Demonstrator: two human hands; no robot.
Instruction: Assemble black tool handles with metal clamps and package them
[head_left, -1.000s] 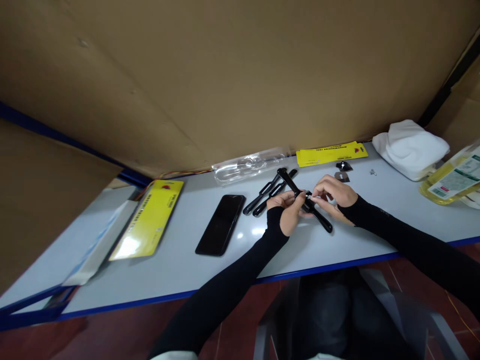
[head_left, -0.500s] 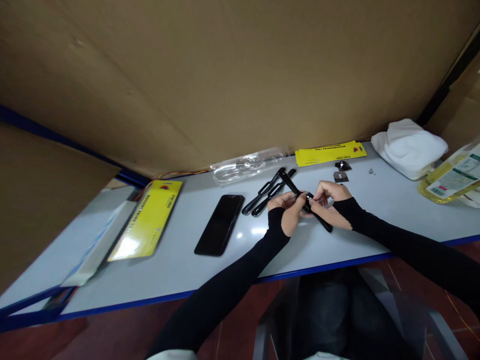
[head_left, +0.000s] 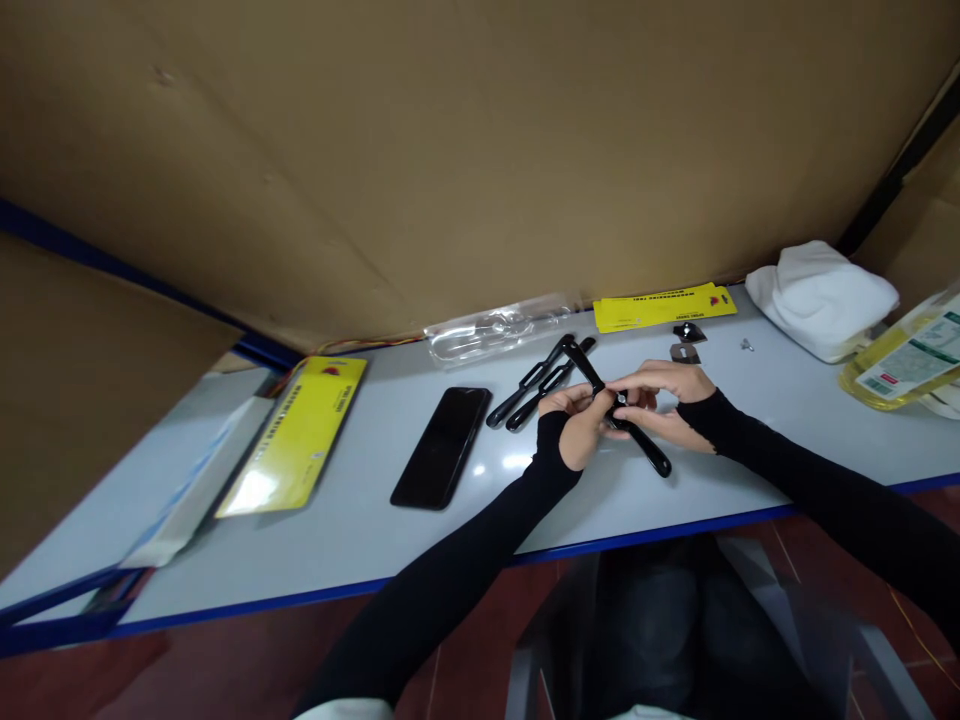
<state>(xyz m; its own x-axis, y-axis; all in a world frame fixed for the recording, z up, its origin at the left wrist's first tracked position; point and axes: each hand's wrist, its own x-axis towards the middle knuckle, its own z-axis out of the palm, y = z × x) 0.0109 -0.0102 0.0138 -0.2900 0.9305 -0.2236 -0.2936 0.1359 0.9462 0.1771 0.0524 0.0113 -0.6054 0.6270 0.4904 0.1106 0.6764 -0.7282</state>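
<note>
A black spokeshave (head_left: 651, 452) is held slantwise above the table between both hands. My left hand (head_left: 576, 430) is closed around its middle, thumb on top, and the two handles stick out either side. The fingers of my right hand (head_left: 667, 392) pinch at the centre of the tool, beside a small shiny screw (head_left: 621, 398). What lies under the right fingertips is partly hidden. Two more black spokeshave bodies (head_left: 517, 400) lie left of my hands. Beyond my right hand are a flat metal blade (head_left: 685, 354), a dark cap piece (head_left: 689, 333) and small screws (head_left: 746, 345).
A black phone (head_left: 441, 448) lies left of my hands, with a yellow card (head_left: 300, 435) farther left. Clear plastic packaging (head_left: 499, 330) and yellow cards (head_left: 664, 307) lie along the cardboard wall. A white cloth bundle (head_left: 821, 300) and a bottle of yellow liquid (head_left: 896, 355) stand right.
The fingers of my right hand have straightened and shifted on the spokeshave's middle, uncovering the shiny screw. The tool's near handle has tipped slightly toward me. My left hand keeps its hold.
</note>
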